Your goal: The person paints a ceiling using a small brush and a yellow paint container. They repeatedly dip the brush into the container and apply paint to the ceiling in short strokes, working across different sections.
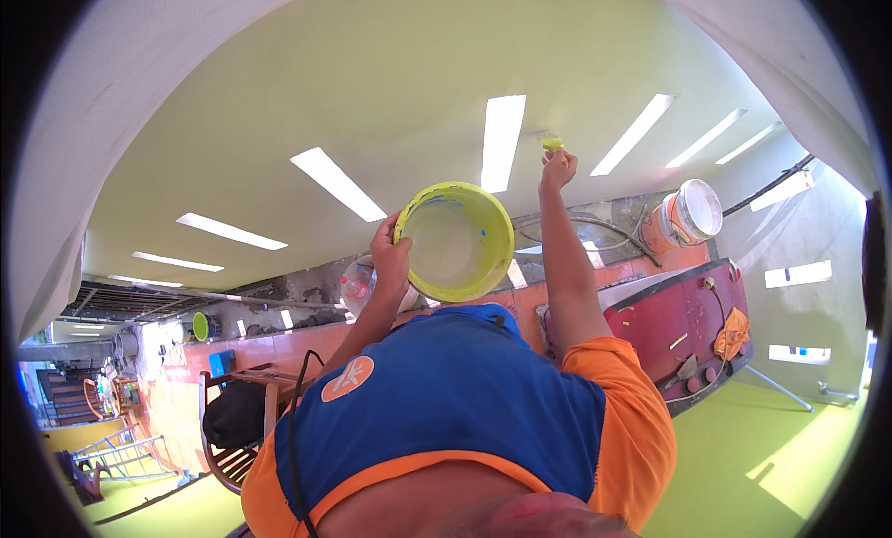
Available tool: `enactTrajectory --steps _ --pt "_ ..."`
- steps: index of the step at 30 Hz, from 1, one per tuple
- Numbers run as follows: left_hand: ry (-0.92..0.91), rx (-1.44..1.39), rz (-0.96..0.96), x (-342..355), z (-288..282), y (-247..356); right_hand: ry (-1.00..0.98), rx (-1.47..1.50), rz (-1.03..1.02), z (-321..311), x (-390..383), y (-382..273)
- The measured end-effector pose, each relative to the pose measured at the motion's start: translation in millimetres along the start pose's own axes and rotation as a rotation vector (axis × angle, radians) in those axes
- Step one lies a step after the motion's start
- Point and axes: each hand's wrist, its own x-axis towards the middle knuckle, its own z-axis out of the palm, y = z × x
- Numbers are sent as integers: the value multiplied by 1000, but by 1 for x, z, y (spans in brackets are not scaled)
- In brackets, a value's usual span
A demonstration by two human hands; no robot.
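My left hand (390,256) grips the rim of a yellow-green bucket (499,250) on its left side, with the thumb over the edge. The bucket tilts so its inside faces me, and a pale, paint-like liquid (444,245) lies in it. Blue smears mark its inner wall. Stretched forward, my right hand (558,169) is closed around a small paintbrush (553,145) with a yellow-green part showing. Its tip is at the pale green wall (390,83), between two bright slots, where a small darker patch shows; the bristles are too small to make out clearly.
An orange-and-white bucket (662,227) stands at the wall's foot on the right, beside a looped hose (595,224). Nearer is a red table (641,329) bearing an orange cloth (733,334) and tools. To the left are a clear plastic container (356,285) and a wooden chair (226,459).
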Motion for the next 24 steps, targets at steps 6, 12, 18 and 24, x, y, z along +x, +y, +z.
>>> enactTrajectory --steps 6,12,18,24 --pt "62 -35 23 -16 42 1 -163 13 108 -57 -4 -54" --pt "-4 -104 17 -23 89 -12 -450 -67 71 -129 -23 -192" --pt "-92 -94 9 -24 142 -13 -609 -319 -36 -138 -42 -300" --pt "-202 -100 27 -28 191 -3 -1082 -747 -148 -110 -63 -337"
